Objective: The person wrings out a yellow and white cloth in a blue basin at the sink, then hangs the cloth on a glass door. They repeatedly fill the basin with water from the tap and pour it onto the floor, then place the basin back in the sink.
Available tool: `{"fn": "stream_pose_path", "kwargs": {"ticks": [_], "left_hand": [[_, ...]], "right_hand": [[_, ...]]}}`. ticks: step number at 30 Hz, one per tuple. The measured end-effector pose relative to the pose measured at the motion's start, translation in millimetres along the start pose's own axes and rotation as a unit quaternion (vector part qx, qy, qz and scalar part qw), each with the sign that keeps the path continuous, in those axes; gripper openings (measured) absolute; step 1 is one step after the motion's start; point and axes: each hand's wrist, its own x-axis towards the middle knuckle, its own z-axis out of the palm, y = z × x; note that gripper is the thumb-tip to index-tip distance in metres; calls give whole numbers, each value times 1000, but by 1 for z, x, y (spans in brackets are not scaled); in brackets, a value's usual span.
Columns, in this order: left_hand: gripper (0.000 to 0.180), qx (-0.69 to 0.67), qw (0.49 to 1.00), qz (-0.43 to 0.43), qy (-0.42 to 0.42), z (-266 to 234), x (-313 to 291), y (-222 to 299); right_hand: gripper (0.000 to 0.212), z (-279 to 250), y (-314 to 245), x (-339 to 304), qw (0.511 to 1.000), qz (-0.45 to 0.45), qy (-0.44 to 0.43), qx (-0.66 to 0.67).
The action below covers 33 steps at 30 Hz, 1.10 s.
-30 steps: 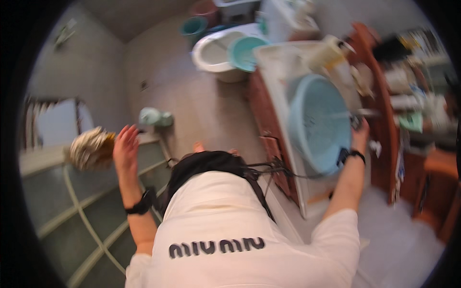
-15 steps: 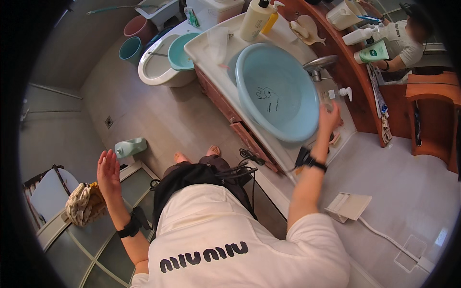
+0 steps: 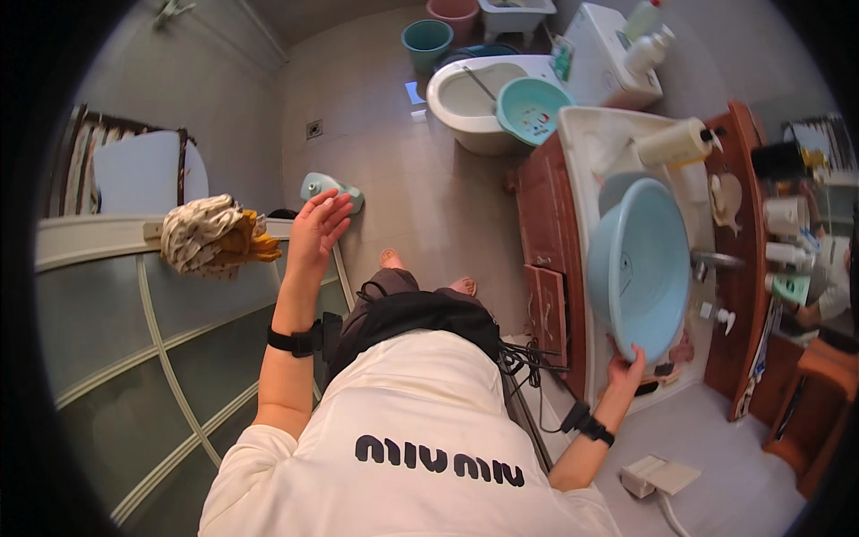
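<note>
A large light-blue basin (image 3: 642,268) rests in the washbasin counter on the right, its rim raised. At its near edge my right hand (image 3: 624,369) grips the rim, fingers curled against the plastic. My left hand (image 3: 322,231) hangs in the air on the other side, palm turned up and fingers stretched out, holding nothing. Just behind it, a pale green bottle (image 3: 351,195) stands on the floor, partly covered by the fingers. A bunched cloth bundle (image 3: 204,234), patterned cream with a yellow part, hangs left of that hand on the door's top rail.
A teal basin (image 3: 537,112) sits on the white toilet (image 3: 465,94) at the back. Buckets (image 3: 427,40) stand beyond. Pump bottles (image 3: 676,143) and the faucet (image 3: 716,260) border the sink. Glass door panels (image 3: 107,309) are left; cables (image 3: 537,358) hang by the cabinet.
The view has turned left, so the sink lies farther right. My right hand has come from beside the basin onto its near rim. My left hand stays raised and open.
</note>
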Motion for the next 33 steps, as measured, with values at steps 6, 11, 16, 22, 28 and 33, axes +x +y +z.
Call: {"fn": "stream_pose_path", "kwargs": {"ticks": [6, 11, 16, 22, 28, 33], "left_hand": [[25, -33, 999, -22, -4, -44, 26, 19], [24, -54, 998, -31, -23, -80, 53, 41], [24, -20, 999, -16, -41, -109, 74, 61], [24, 14, 999, 17, -34, -135, 83, 73], [24, 34, 999, -10, 2, -155, 89, 52], [23, 44, 998, -41, 30, -170, 93, 18]], "right_hand": [[49, 42, 33, -90, 994, -67, 75, -45], [59, 88, 72, -154, 995, -75, 1, -70], [60, 142, 120, -182, 990, 31, -43, -127], [65, 196, 191, -150, 963, 68, -134, -225], [57, 212, 272, -67, 936, 155, -165, -270], [55, 201, 341, 11, 915, 174, -190, -310]]}}
